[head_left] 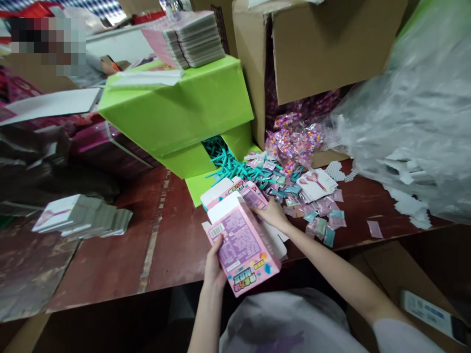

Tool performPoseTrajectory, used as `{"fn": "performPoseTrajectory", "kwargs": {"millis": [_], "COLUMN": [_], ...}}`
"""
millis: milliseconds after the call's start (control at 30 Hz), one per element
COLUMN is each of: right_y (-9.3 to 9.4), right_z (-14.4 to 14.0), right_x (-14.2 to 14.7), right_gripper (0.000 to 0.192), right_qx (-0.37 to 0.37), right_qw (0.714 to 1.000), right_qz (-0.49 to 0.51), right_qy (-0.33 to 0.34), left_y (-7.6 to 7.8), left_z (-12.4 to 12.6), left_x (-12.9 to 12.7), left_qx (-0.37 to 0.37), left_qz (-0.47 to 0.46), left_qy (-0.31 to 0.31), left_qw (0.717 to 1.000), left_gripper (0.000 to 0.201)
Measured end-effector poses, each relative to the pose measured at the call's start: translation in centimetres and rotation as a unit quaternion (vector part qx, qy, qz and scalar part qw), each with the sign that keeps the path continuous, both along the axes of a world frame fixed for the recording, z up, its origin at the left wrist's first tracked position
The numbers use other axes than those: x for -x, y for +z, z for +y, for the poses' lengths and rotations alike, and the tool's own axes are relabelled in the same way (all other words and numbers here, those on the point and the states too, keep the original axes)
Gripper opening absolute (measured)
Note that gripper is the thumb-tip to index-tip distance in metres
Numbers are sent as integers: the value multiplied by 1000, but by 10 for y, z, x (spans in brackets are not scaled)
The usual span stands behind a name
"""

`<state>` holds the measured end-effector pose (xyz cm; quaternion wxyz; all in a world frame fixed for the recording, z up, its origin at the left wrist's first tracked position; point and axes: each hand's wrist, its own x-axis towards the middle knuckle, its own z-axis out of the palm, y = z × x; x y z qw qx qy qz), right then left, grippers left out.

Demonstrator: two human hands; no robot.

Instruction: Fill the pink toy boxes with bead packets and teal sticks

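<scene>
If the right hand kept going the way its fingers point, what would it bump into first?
Probably the open top flaps of the pink box, which the right hand already seems to touch. Beyond lie teal sticks, though depth is hard to judge.

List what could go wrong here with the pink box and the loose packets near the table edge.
1. The left hand holds the open pink box by one edge only, out past the table edge; a loose grip could let it drop.
2. The right hand works beside the small packets lying near the edge; a sweep of the forearm might knock some off.
</scene>
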<state>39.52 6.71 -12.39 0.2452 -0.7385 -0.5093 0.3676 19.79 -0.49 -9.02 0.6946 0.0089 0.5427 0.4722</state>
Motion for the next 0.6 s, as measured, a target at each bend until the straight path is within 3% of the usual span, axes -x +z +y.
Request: {"fn": "performPoseTrajectory", "kwargs": {"millis": [167, 267, 367, 500, 600], "right_y": [2, 9, 18, 22, 12], "right_z": [0, -1, -8, -43, -88], "right_x": [20, 8, -13, -43, -57], "right_gripper": [61, 62, 49, 36, 21], "right_qx": [6, -12, -45, -103, -114], "right_qw": [999, 997, 990, 965, 970], "right_qz": [-8, -18, -114, -233, -152], "right_qy": [41, 73, 70, 69, 150], "left_y": [-8, -16, -22, -27, -34], "left_z": [10, 11, 7, -14, -43], "left_x": [42, 57, 70, 98, 122], "left_qx": [-12, -11, -27, -51, -68], "left_qz": [-11, -41, -51, -22, -11], "left_qy": [4, 11, 40, 131, 210], "left_qw": [1000, 999, 998, 990, 975], "left_gripper": [41, 41, 38, 30, 29]}}
